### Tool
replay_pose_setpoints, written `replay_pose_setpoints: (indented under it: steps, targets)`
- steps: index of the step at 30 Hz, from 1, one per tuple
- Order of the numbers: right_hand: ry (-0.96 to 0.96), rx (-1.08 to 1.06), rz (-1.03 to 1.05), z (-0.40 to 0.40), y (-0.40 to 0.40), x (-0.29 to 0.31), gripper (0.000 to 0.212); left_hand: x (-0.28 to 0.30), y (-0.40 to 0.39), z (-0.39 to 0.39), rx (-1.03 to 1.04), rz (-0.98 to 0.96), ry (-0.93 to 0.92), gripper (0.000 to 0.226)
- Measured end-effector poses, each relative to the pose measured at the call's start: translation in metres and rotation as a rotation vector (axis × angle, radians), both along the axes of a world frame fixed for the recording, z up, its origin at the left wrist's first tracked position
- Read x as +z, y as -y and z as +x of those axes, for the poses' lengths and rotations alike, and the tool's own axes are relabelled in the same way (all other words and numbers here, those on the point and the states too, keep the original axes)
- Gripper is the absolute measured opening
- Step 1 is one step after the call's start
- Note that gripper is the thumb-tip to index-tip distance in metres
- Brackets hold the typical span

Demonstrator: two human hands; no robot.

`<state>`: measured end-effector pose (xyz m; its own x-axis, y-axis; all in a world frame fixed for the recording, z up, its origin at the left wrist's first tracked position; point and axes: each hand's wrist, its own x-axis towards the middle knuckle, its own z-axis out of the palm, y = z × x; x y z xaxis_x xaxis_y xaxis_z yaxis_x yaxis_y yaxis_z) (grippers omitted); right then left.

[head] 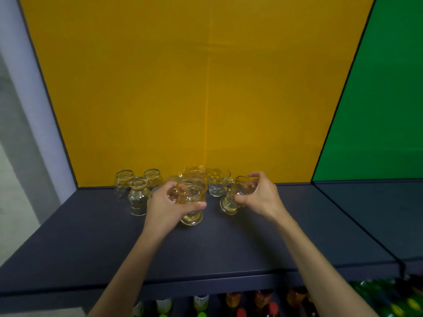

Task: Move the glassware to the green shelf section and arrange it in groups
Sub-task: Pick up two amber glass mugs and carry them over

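Left hand point(169, 202) clamped on upright footed glass point(191, 202), right hand point(258, 195) clamped on tilted glass point(233, 197); both clear, on yellow-backed shelf point(91, 236).

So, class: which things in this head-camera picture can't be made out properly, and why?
- Small glass, head view: mostly hidden behind the left hand.
- Green shelf section, head view: cut off by the right edge.
- Coloured items on the lower shelf, head view: cut off by the bottom edge and blurred.
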<state>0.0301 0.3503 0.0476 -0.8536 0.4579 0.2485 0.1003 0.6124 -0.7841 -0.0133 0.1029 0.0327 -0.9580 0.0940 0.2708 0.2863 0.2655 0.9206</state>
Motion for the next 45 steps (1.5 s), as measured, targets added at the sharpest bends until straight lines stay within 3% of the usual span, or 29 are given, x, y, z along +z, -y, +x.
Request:
replay_pose_setpoints:
  steps: [7, 15, 19, 35, 45]
  targets:
    - [-0.211, -0.009, -0.488, 0.03, -0.011, -0.005, 0.066, -0.004, -0.035, 0.008, -0.135, 0.048, 0.005, 0.059]
    - [-0.31, -0.071, -0.575, 0.088, -0.067, -0.014, 0.071, -0.009, -0.101, 0.03, -0.241, 0.047, -0.01, 0.055]
    - [-0.364, -0.161, -0.656, 0.121, -0.106, -0.014, 0.052, -0.009, -0.145, 0.052, -0.308, 0.031, -0.008, 0.055]
    - [-0.42, -0.178, -0.538, 0.3, -0.325, -0.014, 0.055, 0.007, -0.392, 0.199, -0.412, 0.013, -0.042, 0.056]
    - [-0.455, -0.255, -0.514, 0.356, -0.461, -0.02, 0.055, 0.014, -0.532, 0.241, -0.414, -0.002, -0.057, 0.058]
